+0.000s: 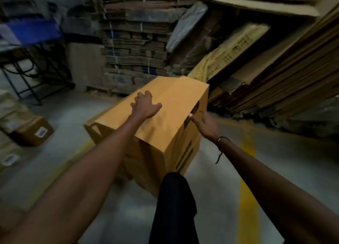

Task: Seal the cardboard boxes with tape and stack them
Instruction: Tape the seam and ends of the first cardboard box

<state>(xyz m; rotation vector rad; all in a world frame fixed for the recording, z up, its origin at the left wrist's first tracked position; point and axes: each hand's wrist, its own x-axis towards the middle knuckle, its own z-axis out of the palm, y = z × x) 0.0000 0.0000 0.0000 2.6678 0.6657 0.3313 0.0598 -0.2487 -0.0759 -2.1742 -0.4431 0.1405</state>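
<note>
A closed tan cardboard box [165, 119] lies on top of another box [146, 168] in the middle of the floor. Its top flaps meet along a lengthwise seam. My left hand [145, 105] lies flat on the top face with fingers spread. My right hand [201, 121] touches the upper right edge and side of the same box, fingers extended, a dark cord round the wrist. No tape roll or dispenser is in sight. My dark trouser leg [174, 207] stands just in front of the lower box.
Bundles of flattened cartons [135, 42] are stacked behind the box. Large cardboard sheets [275, 75] lean at the right. Labelled boxes [27, 131] sit on the floor at left, near a dark metal frame [27, 75]. A yellow floor line [247, 188] runs at right.
</note>
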